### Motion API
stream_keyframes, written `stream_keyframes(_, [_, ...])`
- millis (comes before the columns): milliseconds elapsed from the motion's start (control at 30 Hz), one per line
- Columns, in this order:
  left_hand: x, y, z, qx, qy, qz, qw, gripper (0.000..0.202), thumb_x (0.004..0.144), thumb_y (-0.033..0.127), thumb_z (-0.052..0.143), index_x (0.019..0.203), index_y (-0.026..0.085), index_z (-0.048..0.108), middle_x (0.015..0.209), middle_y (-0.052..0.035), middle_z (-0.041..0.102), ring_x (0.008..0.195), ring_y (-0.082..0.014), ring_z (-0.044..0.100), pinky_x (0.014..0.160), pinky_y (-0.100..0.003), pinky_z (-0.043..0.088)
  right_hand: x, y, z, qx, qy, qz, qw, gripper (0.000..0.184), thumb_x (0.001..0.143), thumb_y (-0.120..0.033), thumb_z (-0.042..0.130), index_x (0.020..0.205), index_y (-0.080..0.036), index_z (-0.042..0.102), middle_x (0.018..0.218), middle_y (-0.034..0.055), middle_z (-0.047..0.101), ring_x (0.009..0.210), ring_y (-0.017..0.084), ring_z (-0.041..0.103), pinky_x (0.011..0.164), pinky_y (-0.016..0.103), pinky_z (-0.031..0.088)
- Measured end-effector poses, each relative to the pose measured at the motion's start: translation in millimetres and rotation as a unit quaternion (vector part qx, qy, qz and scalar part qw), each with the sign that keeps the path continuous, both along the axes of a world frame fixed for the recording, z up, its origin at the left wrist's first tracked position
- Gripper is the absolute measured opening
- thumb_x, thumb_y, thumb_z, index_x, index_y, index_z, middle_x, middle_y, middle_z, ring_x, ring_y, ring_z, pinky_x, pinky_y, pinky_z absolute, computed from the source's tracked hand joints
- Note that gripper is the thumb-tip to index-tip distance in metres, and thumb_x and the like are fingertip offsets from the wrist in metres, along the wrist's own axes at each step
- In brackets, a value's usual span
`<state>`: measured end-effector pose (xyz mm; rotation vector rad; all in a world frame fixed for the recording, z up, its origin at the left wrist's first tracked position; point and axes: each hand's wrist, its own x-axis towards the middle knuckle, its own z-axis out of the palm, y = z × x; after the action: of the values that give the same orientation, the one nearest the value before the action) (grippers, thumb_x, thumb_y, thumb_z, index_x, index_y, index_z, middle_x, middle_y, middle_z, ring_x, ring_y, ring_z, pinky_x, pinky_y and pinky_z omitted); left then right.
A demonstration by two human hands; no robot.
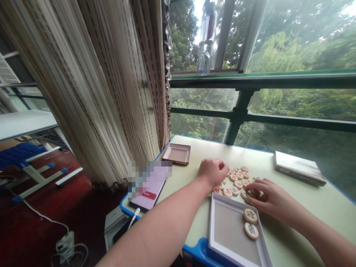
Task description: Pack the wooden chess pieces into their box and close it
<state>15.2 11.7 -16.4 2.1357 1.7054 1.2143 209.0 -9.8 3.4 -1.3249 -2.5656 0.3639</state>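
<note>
Several round wooden chess pieces [236, 180] with red and dark characters lie in a cluster on the pale table [306, 207]. My left hand [213, 171] rests at the cluster's left edge, its fingers curled over pieces. At the cluster's right side, my right hand [271, 198] lies with bent fingers touching a piece. A white box tray [230, 230] sits near the front edge and holds two dark-marked pieces [251, 223] along its right side.
A brown box lid [177, 153] lies at the table's far left corner. A phone [148, 187] with a cable sits on the left edge. A flat grey book or board [299, 167] rests at far right. Curtains hang left; windows stand behind.
</note>
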Motion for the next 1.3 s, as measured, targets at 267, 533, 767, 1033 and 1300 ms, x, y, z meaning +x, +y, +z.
stream_keyframes(267, [4, 1, 0.2, -0.005, -0.009, -0.067, 0.998, 0.029, 0.076, 0.035, 0.048, 0.064, 0.016, 0.066, 0.066, -0.0036, 0.067, 0.064, -0.0138, 0.059, 0.064, -0.023, 0.042, 1, -1, 2.9, 0.030, 0.026, -0.022, 0.999, 0.034, 0.076, -0.050, 0.050, 0.074, -0.021, 0.067, 0.068, 0.0067, 0.059, 0.070, 0.020, 0.054, 0.065, 0.032, 0.043])
stream_keyframes(533, [-3, -6, 4.0, -0.027, 0.061, -0.184, 0.981, 0.024, 0.074, 0.035, 0.054, 0.082, 0.019, 0.071, 0.081, -0.0036, 0.069, 0.078, -0.0167, 0.060, 0.076, -0.026, 0.044, 0, -4, -4.4, 0.037, 0.051, -0.020, 0.998, 0.026, 0.071, -0.042, 0.058, 0.079, -0.019, 0.068, 0.066, 0.0042, 0.059, 0.069, 0.017, 0.051, 0.066, 0.029, 0.041])
stream_keyframes(767, [-6, -9, 4.2, -0.041, 0.124, -0.180, 0.975, 0.021, 0.073, 0.026, 0.054, 0.084, 0.019, 0.071, 0.084, -0.0044, 0.068, 0.084, -0.0177, 0.058, 0.080, -0.027, 0.043, 2, -6, -2.6, 0.038, 0.054, -0.007, 0.998, 0.025, 0.070, -0.040, 0.060, 0.082, -0.019, 0.069, 0.067, 0.0034, 0.061, 0.071, 0.017, 0.052, 0.069, 0.029, 0.040])
stream_keyframes(1033, [1, -17, 7.6, -0.063, 0.076, -0.214, 0.972, 0.021, 0.072, 0.026, 0.056, 0.084, 0.018, 0.071, 0.082, -0.0033, 0.070, 0.080, -0.0157, 0.059, 0.077, -0.025, 0.043, 3, -8, 3.0, 0.019, 0.034, -0.011, 0.999, 0.018, 0.068, -0.035, 0.061, 0.072, -0.020, 0.070, 0.063, 0.0025, 0.062, 0.071, 0.017, 0.052, 0.069, 0.028, 0.039])
stream_keyframes(1300, [-2, -18, 8.7, -0.100, 0.073, -0.257, 0.958, 0.020, 0.071, 0.029, 0.060, 0.083, 0.018, 0.072, 0.082, -0.0045, 0.070, 0.080, -0.0160, 0.059, 0.081, -0.026, 0.042, 6, -6, -1.5, 0.031, 0.035, -0.015, 0.999, 0.019, 0.068, -0.036, 0.061, 0.076, -0.021, 0.070, 0.068, 0.0029, 0.065, 0.075, 0.019, 0.052, 0.068, 0.028, 0.039])
